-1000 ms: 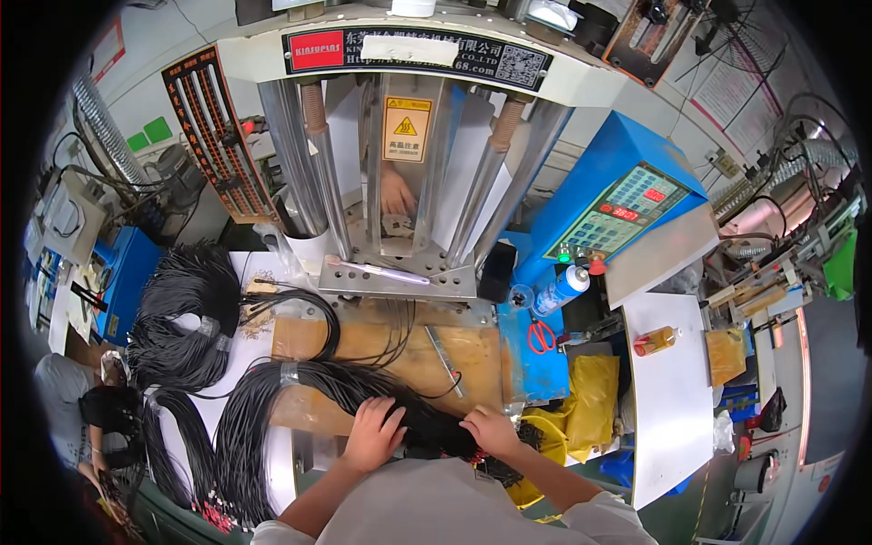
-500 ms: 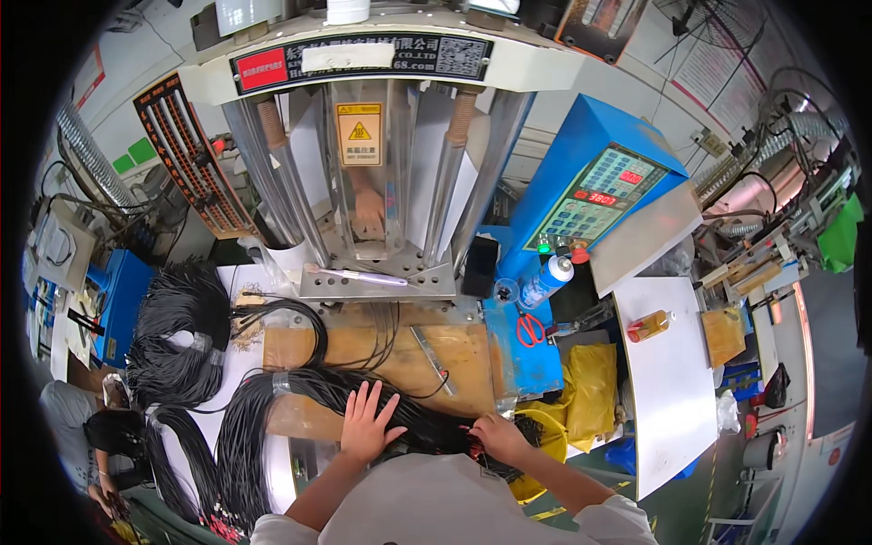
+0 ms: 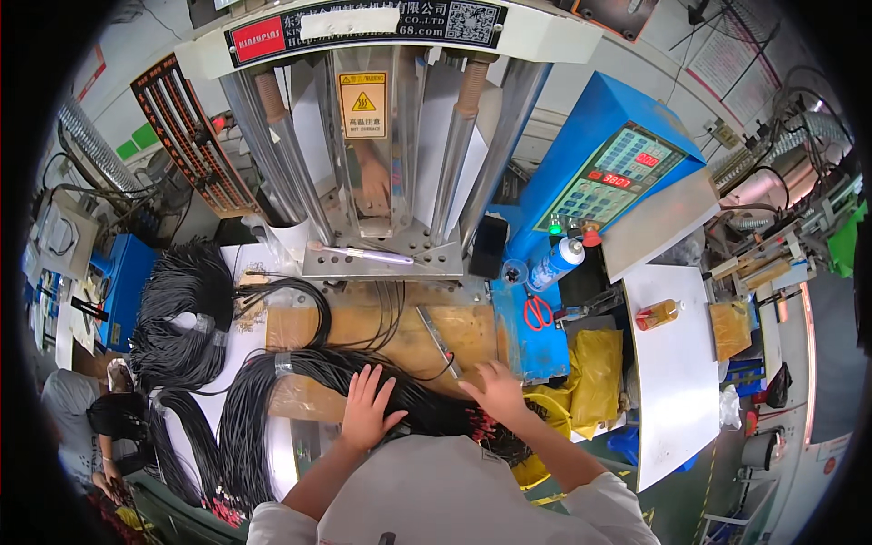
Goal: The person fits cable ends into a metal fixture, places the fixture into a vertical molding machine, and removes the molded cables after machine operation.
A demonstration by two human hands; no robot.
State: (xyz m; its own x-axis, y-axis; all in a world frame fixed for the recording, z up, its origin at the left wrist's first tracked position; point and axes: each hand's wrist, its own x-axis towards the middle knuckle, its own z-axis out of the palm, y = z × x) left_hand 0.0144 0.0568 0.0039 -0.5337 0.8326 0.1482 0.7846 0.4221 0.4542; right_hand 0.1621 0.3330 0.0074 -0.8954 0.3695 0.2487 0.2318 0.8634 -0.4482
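Note:
A thick bundle of black cables [image 3: 250,409], banded with clear tape, curves across the front of the bench, its red-tipped ends [image 3: 481,421] at the right. My left hand [image 3: 365,411] rests on this bundle, fingers spread and flat. Just above the red tips is my right hand [image 3: 498,394], thumb and fingers apart, with no held thing visible. A slim metal tool like a ruler or blade [image 3: 434,334] lies at a slant on the brown work surface [image 3: 477,331], near the right fingertips. Loose black cables run over that surface toward the press.
A press with a perforated metal plate [image 3: 427,260] stands ahead, a purple-handled brush [image 3: 372,255] on it. Right of it are a blue control box [image 3: 581,136], spray can [image 3: 556,263], red scissors [image 3: 538,312] and yellow bin [image 3: 559,416]. Coiled cables [image 3: 182,309] sit left; another person [image 3: 109,436] is beyond.
My right hand has lifted off the red cable ends, moved up and opened. The left hand stays on the bundle. The whole view has shifted slightly.

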